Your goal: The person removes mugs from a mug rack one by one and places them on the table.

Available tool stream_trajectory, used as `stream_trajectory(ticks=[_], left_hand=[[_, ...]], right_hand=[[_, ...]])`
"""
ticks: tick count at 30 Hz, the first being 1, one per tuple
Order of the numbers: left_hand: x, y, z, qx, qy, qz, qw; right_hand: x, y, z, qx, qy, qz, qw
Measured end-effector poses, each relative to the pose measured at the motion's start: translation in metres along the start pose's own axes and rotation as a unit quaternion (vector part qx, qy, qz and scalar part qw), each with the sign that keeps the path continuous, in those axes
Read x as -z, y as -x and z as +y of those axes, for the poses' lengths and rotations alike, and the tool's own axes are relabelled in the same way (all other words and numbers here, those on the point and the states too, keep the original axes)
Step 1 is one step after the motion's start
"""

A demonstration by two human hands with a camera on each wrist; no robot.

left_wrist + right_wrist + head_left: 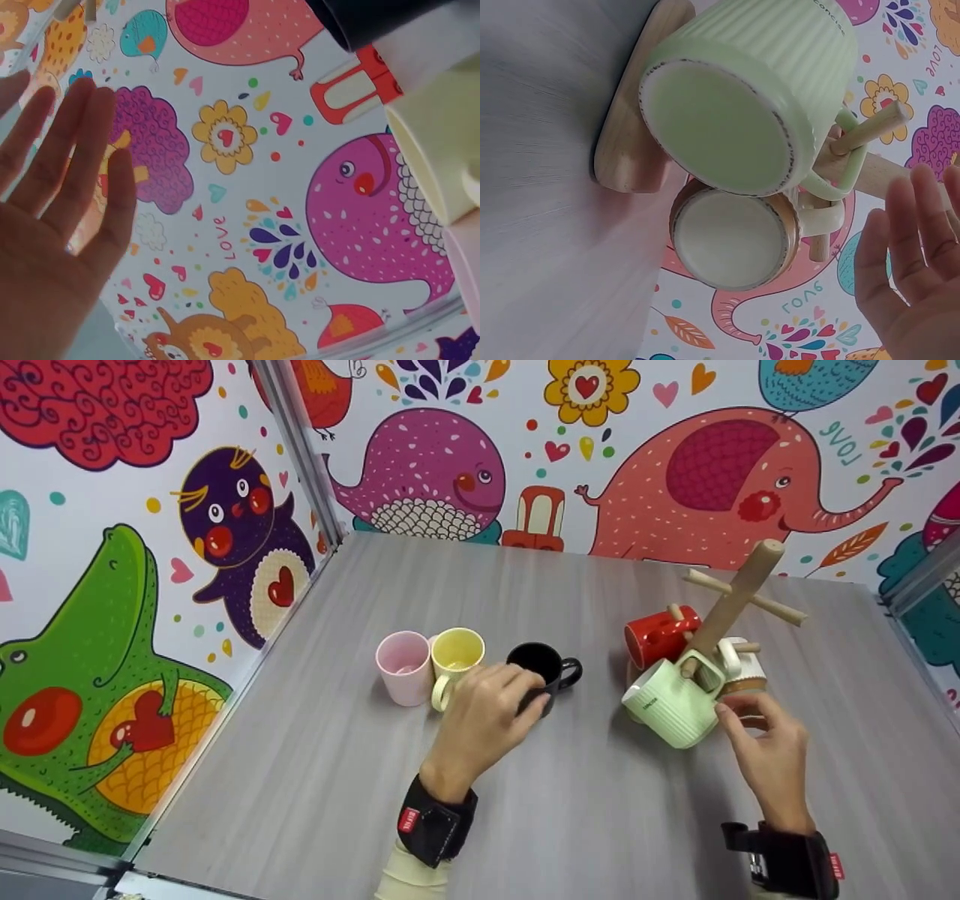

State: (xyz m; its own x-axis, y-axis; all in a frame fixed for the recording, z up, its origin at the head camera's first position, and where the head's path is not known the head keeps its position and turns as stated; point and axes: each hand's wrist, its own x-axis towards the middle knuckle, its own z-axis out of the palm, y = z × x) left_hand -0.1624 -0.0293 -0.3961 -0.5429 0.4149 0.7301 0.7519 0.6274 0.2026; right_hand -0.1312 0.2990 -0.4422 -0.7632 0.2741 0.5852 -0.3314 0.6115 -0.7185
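Note:
Held above the near side of a black mug [541,655], my left hand [481,721] has loosely bent fingers; the left wrist view shows this hand [71,202] grasping nothing. A light green ribbed mug [667,711] hangs tilted by its handle from a peg of the wooden mug tree [721,619]. Close to that mug's right side is my right hand [771,754]; in the right wrist view the hand [915,277] has extended fingers, apart from the mugs. A red dotted mug [651,641] and a white-and-brown mug [750,667] also hang there.
Left of the black mug, a yellow mug [459,649] stands beside a pink mug [405,675]. Bare upper pegs [780,611] jut from the tree. Printed panels [540,472] wall in the grey table [570,825] at the back and sides.

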Motion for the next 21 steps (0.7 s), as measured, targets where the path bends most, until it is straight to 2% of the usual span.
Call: stream_trajectory(ticks=[5, 21], left_hand=[[-0.005, -0.005, 0.012, -0.037, -0.02, -0.009, 0.9991], [-0.016, -0.008, 0.05, -0.105, -0.038, -0.062, 0.9919]], right_hand=[[0.0, -0.004, 0.0, -0.01, 0.012, 0.011, 0.9998], [-0.007, -0.013, 0.006, -0.046, 0.049, 0.026, 0.9974]])
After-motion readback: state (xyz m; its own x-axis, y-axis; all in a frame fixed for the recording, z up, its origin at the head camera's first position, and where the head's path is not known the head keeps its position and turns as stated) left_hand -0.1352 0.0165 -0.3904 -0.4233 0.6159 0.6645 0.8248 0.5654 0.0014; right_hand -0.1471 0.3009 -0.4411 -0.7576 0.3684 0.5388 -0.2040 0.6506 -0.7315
